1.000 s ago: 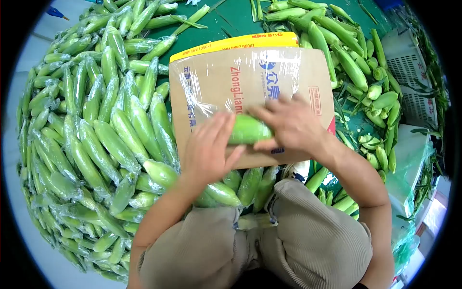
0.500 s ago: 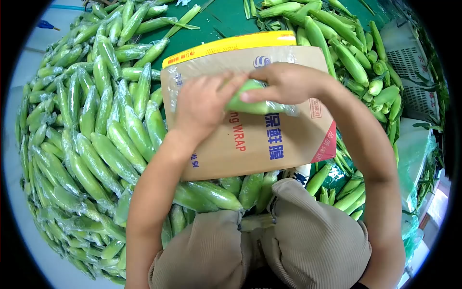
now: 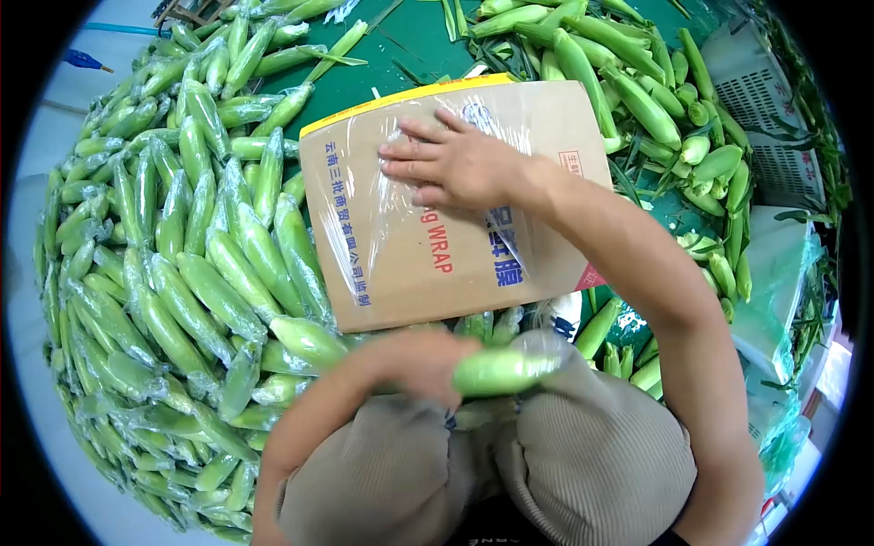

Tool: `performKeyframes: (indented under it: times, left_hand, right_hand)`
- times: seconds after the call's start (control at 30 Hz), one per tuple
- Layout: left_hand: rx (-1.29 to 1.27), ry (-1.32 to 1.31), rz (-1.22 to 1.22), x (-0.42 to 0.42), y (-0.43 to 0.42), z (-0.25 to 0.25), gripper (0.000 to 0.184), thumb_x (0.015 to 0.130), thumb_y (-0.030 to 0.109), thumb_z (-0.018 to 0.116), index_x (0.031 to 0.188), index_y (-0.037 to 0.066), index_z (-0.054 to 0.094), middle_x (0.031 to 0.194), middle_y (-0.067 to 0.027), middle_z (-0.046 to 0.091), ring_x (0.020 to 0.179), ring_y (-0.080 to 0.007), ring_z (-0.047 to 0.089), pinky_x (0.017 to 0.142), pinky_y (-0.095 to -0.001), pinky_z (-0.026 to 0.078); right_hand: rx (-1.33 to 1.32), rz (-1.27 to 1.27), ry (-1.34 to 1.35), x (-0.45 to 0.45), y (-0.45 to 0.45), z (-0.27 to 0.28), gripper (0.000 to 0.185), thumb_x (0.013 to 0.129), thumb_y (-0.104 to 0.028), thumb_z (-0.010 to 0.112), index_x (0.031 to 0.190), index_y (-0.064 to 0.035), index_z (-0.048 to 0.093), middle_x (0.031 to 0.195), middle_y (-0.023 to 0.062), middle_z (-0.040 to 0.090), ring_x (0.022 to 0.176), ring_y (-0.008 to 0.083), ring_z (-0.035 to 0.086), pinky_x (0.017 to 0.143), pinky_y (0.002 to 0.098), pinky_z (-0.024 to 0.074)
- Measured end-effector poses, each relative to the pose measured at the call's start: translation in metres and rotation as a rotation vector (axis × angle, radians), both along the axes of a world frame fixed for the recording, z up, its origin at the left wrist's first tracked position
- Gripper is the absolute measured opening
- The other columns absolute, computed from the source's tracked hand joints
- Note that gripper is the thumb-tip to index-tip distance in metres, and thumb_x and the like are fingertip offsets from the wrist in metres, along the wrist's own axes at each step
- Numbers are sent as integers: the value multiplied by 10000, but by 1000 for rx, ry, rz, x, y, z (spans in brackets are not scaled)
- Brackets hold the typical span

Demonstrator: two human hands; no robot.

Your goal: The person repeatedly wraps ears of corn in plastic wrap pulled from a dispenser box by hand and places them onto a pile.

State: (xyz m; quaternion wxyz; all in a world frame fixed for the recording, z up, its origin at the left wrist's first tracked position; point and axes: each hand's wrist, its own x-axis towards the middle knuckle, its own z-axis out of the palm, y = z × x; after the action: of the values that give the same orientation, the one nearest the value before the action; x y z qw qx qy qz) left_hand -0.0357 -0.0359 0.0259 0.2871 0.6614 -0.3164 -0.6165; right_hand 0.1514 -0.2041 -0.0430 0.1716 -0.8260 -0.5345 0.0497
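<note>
My left hand (image 3: 428,364), smeared by motion, is closed round one end of a green ear of corn (image 3: 506,371) above my lap. Glints on the husk suggest plastic film around it. Flat on the cardboard box (image 3: 391,305) lies my right hand (image 3: 460,164), its fingers spread. Beneath and around that hand, clear plastic wrap (image 3: 341,232) stretches over the box top with shiny creases. Blue and red print shows through the film.
Film-wrapped corn ears (image 3: 200,291) are heaped to the left and in front of my knees. Unwrapped corn (image 3: 642,105) is piled at the back right, beside a white crate (image 3: 760,100). Green plastic (image 3: 783,437) hangs at the right. A yellow strip (image 3: 401,102) edges the box.
The corn has moved from the box top down to my lap in my left hand. My right hand has let go of it and now lies flat on film over the box.
</note>
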Motion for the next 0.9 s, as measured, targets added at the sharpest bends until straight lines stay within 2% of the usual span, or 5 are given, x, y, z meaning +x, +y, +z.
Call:
performKeyframes:
  times: [0.1, 0.27, 0.53, 0.67, 0.9]
  left_hand:
    - [-127, 207, 204, -36, 20, -10, 905, 762, 244, 833, 1527, 75, 379, 1411, -196, 536, 1314, -356, 582, 1118, -416, 462]
    - [-211, 237, 744, -32, 69, 38, 840, 734, 45, 840, 1490, 31, 474, 1445, -161, 571, 1288, -282, 622, 1119, -384, 465]
    - [-1197, -296, 1467, -36, 43, 32, 256, 938, 204, 732, 1068, 14, 619, 934, -131, 733, 1055, -397, 725, 1053, -666, 488]
    - [-788, -147, 708, -28, 3, 33, 234, 900, 223, 792, 1019, 50, 687, 941, -90, 755, 1031, -328, 734, 1003, -549, 546]
    - [339, -754, 583, 1, 41, 58, 218, 821, 163, 828, 1008, 63, 779, 836, -132, 747, 817, -312, 720, 760, -426, 546]
  right_hand:
    - [274, 62, 432, -75, -43, 66, 745, 917, -461, 745, 1478, -25, 518, 1513, 243, 515, 1379, 402, 521, 1140, 497, 431]
    - [-250, -108, 1413, -190, -87, 48, 802, 839, -404, 892, 1447, -51, 507, 1310, 154, 649, 1247, 287, 625, 1046, 395, 505]
    - [762, -94, 2360, -229, -41, 10, 466, 985, -215, 764, 1395, -88, 584, 1282, 100, 680, 1189, 221, 640, 994, 372, 537]
    - [36, 121, 1332, -214, -79, 1, 699, 845, -468, 862, 1334, -18, 645, 1209, 140, 723, 1124, 245, 672, 950, 397, 535]
    - [-449, -1544, 867, -284, -280, -70, 977, 878, -809, 597, 1214, 107, 645, 1196, 310, 696, 1107, 447, 690, 945, 497, 553]
